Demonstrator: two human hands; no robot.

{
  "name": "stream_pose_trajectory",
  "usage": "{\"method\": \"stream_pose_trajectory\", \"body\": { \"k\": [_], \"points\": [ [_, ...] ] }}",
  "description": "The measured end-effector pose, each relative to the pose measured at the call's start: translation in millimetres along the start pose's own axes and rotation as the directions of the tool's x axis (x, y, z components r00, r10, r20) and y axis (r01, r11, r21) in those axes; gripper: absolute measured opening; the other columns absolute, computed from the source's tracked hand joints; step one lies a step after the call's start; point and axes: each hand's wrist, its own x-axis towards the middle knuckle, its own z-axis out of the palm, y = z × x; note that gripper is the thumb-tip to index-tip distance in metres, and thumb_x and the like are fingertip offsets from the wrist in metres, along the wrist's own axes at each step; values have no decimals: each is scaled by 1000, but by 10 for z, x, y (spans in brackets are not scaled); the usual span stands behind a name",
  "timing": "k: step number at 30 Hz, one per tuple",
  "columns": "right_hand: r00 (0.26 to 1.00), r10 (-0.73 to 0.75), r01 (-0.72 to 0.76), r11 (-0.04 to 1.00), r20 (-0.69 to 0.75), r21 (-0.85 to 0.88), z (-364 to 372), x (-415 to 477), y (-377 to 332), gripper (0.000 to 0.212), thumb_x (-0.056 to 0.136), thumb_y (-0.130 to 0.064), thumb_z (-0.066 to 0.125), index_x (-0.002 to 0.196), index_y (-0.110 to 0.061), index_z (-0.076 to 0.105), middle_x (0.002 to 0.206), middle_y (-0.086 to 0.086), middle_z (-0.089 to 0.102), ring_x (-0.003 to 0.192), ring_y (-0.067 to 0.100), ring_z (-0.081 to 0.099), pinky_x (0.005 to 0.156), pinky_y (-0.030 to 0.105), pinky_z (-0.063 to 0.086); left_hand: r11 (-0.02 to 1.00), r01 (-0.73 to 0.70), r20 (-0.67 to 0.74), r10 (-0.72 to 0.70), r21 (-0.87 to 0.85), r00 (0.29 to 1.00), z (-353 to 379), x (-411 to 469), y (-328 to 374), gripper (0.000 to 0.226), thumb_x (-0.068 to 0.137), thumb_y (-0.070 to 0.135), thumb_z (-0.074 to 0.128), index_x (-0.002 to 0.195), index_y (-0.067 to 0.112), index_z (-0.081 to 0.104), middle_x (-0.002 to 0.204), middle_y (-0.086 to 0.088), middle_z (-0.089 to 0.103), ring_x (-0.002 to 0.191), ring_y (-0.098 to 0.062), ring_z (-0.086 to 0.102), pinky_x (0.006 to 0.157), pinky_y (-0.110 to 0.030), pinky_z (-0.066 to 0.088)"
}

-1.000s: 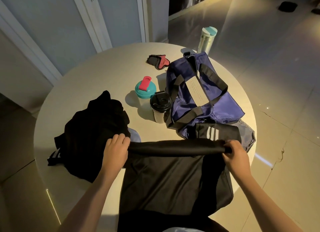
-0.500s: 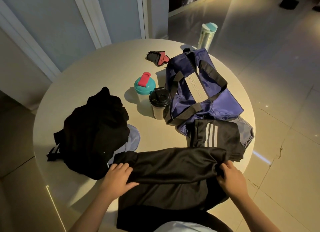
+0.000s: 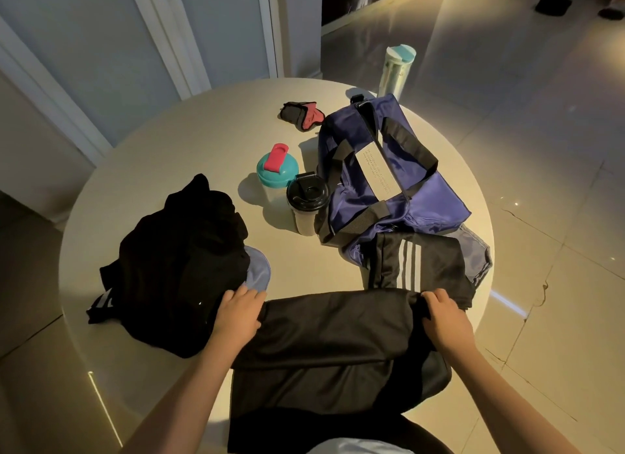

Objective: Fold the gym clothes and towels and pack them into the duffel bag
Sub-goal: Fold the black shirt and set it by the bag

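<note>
A dark garment (image 3: 338, 338) lies folded over at the near edge of the round table (image 3: 189, 149). My left hand (image 3: 238, 309) grips its left end and my right hand (image 3: 443, 318) grips its right end along the fold. A navy duffel bag (image 3: 378, 172) with black straps lies at the back right. A folded black piece with white stripes (image 3: 416, 264) sits just in front of the bag. A heap of black clothes (image 3: 176, 267) lies on the left, with a light blue cloth (image 3: 258, 271) peeking from under it.
A teal-lidded shaker (image 3: 275, 174) and a black-lidded cup (image 3: 306, 203) stand left of the bag. Black and pink gloves (image 3: 301, 115) lie at the back, and a tall bottle (image 3: 395, 71) stands behind the bag. The table edge runs close on the right.
Both hands pulled the garment's upper edge toward me, laying it down as a fold over the lower part. The striped piece behind it came into full view.
</note>
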Motion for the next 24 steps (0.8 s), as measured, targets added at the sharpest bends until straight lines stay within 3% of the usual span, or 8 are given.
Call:
{"method": "stream_pose_trajectory", "body": {
  "k": [4,9,13,20,24],
  "points": [
    [999,41,-43,997,-23,-58,-40,14,9,17,94,-16,47,109,-12,54,108,9,54,89,26,55,62,29,39,997,69,66,-71,33,995,21,-21,-41,27,94,38,52,117,25,56,122,3,53,118,-18,43,94,-31,32],
    [991,69,-76,995,-111,-63,-208,127,88,14,93,-14,48,100,-10,59,97,10,54,84,30,56,61,31,41,992,122,-27,-122,19,992,-121,99,-179,34,95,48,44,114,23,55,116,4,57,112,-17,48,89,-30,34],
    [984,69,-73,997,-166,-19,-354,281,112,9,87,-8,54,89,-4,61,88,14,53,75,35,56,54,30,33,981,194,-79,-195,-22,978,-309,215,-252,35,98,48,36,110,21,54,109,2,63,106,-17,56,87,-31,37],
    [961,41,-25,998,-274,60,-636,574,-85,6,86,-6,54,84,0,56,95,18,54,76,37,55,53,31,32,954,263,-230,-290,-142,929,-600,368,-426,25,96,41,46,98,17,54,94,-2,63,90,-21,61,80,-33,41],
    [932,13,37,991,-363,129,-699,617,-164,13,88,-4,52,94,0,62,98,18,58,81,38,56,56,29,33,953,275,-280,-302,-130,911,-688,375,-492,22,95,36,49,94,15,54,88,-3,62,82,-21,62,75,-32,43]
  ]
}}
